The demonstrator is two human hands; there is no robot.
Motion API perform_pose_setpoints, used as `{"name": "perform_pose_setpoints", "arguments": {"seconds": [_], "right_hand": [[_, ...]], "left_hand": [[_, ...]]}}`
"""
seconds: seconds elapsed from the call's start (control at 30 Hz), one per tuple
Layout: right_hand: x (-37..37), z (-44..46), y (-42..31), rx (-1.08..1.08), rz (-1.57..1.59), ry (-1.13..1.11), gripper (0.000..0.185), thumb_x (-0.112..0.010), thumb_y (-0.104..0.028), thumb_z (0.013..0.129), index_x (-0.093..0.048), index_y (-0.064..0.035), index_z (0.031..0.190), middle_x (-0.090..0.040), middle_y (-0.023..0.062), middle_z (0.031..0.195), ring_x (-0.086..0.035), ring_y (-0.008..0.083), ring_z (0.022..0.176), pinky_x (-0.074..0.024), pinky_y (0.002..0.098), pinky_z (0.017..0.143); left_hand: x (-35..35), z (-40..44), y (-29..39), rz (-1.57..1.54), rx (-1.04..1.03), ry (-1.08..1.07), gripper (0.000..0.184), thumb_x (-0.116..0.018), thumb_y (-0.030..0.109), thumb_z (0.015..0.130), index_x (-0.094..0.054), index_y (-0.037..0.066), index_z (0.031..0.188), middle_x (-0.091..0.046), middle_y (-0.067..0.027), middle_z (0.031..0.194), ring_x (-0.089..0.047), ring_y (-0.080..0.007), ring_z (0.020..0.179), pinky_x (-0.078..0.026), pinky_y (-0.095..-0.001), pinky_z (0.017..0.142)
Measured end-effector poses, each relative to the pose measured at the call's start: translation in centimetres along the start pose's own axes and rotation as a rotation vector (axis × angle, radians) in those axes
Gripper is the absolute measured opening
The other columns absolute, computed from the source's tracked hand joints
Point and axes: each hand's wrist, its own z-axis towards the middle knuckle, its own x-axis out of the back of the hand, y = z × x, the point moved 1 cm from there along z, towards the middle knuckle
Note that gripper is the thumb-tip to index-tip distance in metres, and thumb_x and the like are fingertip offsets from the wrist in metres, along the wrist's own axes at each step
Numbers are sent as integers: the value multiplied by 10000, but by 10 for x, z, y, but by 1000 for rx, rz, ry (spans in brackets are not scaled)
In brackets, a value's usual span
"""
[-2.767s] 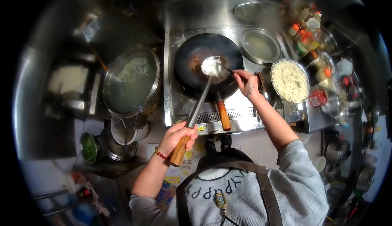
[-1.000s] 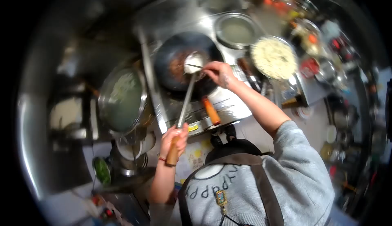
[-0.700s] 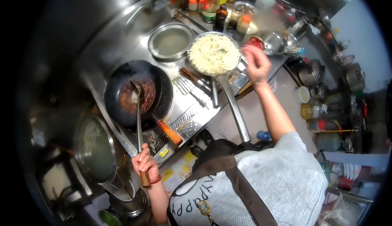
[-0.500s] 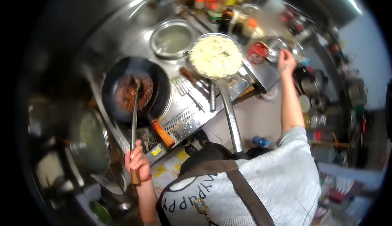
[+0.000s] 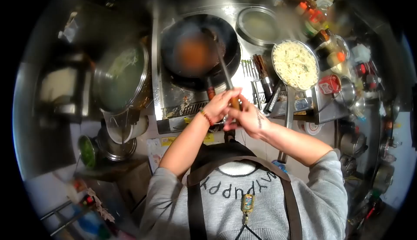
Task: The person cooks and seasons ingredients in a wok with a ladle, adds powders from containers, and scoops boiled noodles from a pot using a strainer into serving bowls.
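Note:
A long ladle (image 5: 223, 65) slants from the wok (image 5: 236, 57) toward me, its bowl end in the dark wok. My left hand (image 5: 218, 107), with a red bead bracelet at the wrist, is closed at the wooden end of the handle. Right beside that wooden end is my right hand (image 5: 252, 120), close against the left; its fingers are smeared by motion, so their grip is unclear. Reddish-brown sauce (image 5: 195, 52) lies in the wok, blurred. The wok's own wooden handle (image 5: 211, 92) points at me.
Right of the wok are a pan of pale shreds (image 5: 295, 64), a round pot of cloudy liquid (image 5: 259, 25) and a slotted spatula (image 5: 250, 73). Sauce bottles (image 5: 313, 16) and a red can (image 5: 330, 83) stand farther right. A large pot (image 5: 141, 77) sits on the left.
My right hand has come from the far right to the ladle handle beside my left hand. The left hand has moved inward with the ladle. The view has turned and shifted.

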Motion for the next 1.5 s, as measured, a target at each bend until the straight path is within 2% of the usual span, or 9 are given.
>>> {"name": "perform_pose_setpoints", "arguments": {"seconds": [0.17, 0.37, 0.5, 0.7, 0.83, 1.13, 1.3, 1.37, 1.5], "right_hand": [[-31, 6, 23, -45, -172, 285, 520, -523, -57, 866, -333, -88, 1350, -516, 55, 807, -503, 123, 559, -437, 229, 432], [-61, 65, 30, -18, 900, 14, 146, -477, -196, 948, -449, -53, 947, -465, 18, 708, -384, 61, 516, -282, 186, 376], [-104, 37, 52, 27, 423, 408, 167, -469, -91, 921, -440, -41, 1078, -476, 43, 764, -447, 116, 543, -290, 173, 391], [-66, 63, 54, 8, 927, 14, 209, -527, -91, 893, -509, -19, 1089, -521, 55, 701, -471, 97, 509, -358, 178, 385], [-87, 36, 55, 166, -244, 533, 438, -496, -78, 853, -444, 14, 1278, -589, 96, 745, -495, 125, 452, -437, 258, 390], [-65, 89, 126, 665, -895, 738, 397, -546, -138, 730, -524, 17, 1095, -632, 253, 858, -640, 362, 796, -521, 429, 691], [-131, -19, 172, 655, -875, 886, 556, -600, -139, 787, -422, -45, 1305, -440, 261, 1231, -416, 393, 1160, -355, 439, 968], [-152, -70, 225, 1037, -714, 1048, 508, -653, -30, 728, -516, -43, 1217, -515, 187, 1168, -506, 351, 1058, -428, 415, 916], [-174, -236, 351, 659, -877, 1585, 311, -658, -33, 755, -638, -64, 1064, -635, 101, 791, -606, 292, 694, -502, 380, 615]], "left_hand": [[58, -40, -18, 10, -32, 46, 418, -397, 291, 993, -438, 17, 1305, -491, -124, 1295, -523, -213, 1130, -451, -344, 929], [163, -173, -52, -199, -26, 168, 355, -382, 262, 998, -542, -6, 1167, -600, -124, 1135, -612, -205, 985, -501, -317, 828], [220, -243, -105, -80, 177, 279, 344, -419, 255, 981, -520, 11, 1201, -598, -118, 1144, -607, -201, 991, -491, -320, 828], [250, -286, -155, 107, 477, 248, 353, -491, 197, 951, -470, 33, 1263, -591, -105, 1148, -594, -195, 1011, -481, -312, 837], [244, -279, -151, 240, 463, 161, 353, -509, 193, 945, -482, 26, 1254, -592, -97, 1142, -601, -181, 984, -482, -299, 830], [181, -239, -147, 522, 503, -40, 286, -550, 147, 929, -554, 21, 1186, -639, -45, 1007, -611, -116, 862, -484, -240, 740], [158, -230, -171, 759, 362, -338, 213, -566, 122, 913, -578, -21, 1071, -638, -32, 918, -564, -89, 781, -453, -226, 695], [160, -219, -193, 783, 388, -567, 186, -567, 118, 912, -583, -22, 1034, -631, -25, 876, -539, -83, 734, -442, -226, 665], [185, -193, -271, 925, 554, -1046, 160, -567, 117, 896, -599, 8, 1010, -584, 2, 786, -485, -64, 654, -414, -222, 592]]}}
